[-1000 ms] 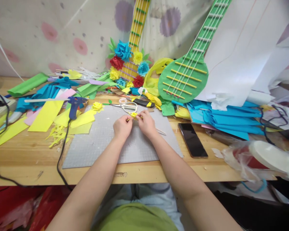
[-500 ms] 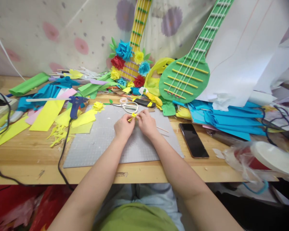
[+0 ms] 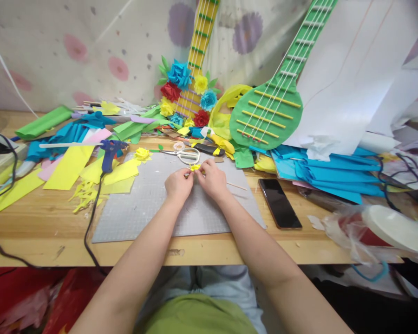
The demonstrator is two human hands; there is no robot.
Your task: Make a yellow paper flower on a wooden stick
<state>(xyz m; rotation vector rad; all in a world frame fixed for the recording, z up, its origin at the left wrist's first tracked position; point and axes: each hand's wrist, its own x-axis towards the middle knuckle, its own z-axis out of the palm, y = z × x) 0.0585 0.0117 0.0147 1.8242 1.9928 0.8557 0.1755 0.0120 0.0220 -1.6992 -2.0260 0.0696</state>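
A small piece of yellow paper (image 3: 194,167) is pinched between my two hands, over the upper part of the grey cutting mat (image 3: 142,208). My left hand (image 3: 179,184) is closed on its left side, and my right hand (image 3: 212,177) is closed on its right side. My fingers cover most of it, so its full shape is hidden. Just beyond my fingertips lie scissors with white handles (image 3: 189,157). A thin wooden stick (image 3: 237,186) pokes out to the right of my right hand. On the mat's upper left edge sits a yellow paper flower (image 3: 142,154).
A blue glue gun (image 3: 108,155) with its black cord rests left of the mat among yellow paper sheets (image 3: 69,167). To the right lies a phone (image 3: 279,203). Behind stand a green paper instrument (image 3: 268,113) and a yellow one (image 3: 198,51) with paper flowers. A cutter knife (image 3: 209,149) lies near the scissors.
My hands have drawn slightly closer together around the yellow paper, and its visible part has turned between my fingers. The things on the table have stayed put.
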